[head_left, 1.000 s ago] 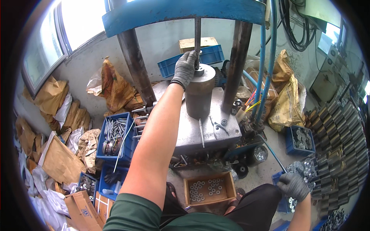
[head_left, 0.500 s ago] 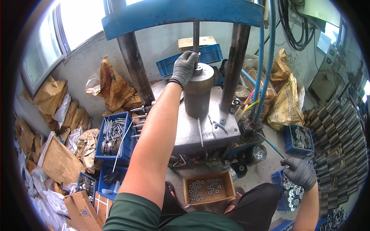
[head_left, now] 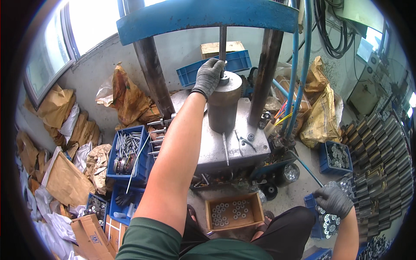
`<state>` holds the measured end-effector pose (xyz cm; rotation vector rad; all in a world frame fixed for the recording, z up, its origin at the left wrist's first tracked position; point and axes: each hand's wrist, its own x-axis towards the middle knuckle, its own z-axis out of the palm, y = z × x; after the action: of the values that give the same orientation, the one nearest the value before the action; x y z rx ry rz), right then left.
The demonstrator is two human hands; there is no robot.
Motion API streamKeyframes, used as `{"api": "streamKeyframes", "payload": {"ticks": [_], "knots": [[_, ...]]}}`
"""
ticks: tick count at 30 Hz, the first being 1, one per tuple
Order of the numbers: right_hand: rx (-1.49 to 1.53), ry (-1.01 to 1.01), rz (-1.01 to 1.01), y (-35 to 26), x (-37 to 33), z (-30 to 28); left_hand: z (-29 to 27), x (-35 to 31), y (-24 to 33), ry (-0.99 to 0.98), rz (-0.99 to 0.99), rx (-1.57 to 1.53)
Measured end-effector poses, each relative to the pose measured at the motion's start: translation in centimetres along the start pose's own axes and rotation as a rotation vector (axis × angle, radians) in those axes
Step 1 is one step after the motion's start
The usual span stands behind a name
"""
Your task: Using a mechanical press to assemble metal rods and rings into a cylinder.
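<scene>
My left hand (head_left: 209, 78), in a grey knit glove, reaches to the top of a thick steel cylinder (head_left: 223, 102). Its fingers are closed beside the thin vertical press rod (head_left: 222, 43), around something they mostly hide. A small dark round piece (head_left: 224, 80) sits on the cylinder's top, right against these fingers. At the lower right, my gloved right hand (head_left: 333, 202) is curled over the end of a long blue lever (head_left: 307, 169). Below the cylinder, pliers (head_left: 247, 142), a thin metal rod (head_left: 225, 149) and a small ring (head_left: 250, 137) lie on the steel press bed (head_left: 208, 154).
Two dark posts (head_left: 151, 78) carry the blue crossbeam (head_left: 203, 17). A wooden box (head_left: 234, 226) of small rings stands between my feet. Blue bins (head_left: 141, 171) of metal parts are on both sides. Stacked dark metal pieces (head_left: 377, 160) line the right, paper sacks (head_left: 67, 171) the left.
My right hand has moved slightly down and left, and the lever's end has dropped with it. My left hand keeps its place at the cylinder's top.
</scene>
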<state>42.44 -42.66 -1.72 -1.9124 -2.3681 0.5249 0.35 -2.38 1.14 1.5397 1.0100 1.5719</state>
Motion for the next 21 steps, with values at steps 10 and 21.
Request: {"api": "streamKeyframes", "payload": {"ticks": [10,21], "knots": [[0.041,-0.100,0.020,-0.1,0.2,-0.4,-0.1,0.2,-0.6,-0.001,-0.006,0.004],[0.100,0.072,0.018,0.5,0.1,0.3,0.0,0.1,0.0,-0.016,-0.042,0.056]]}}
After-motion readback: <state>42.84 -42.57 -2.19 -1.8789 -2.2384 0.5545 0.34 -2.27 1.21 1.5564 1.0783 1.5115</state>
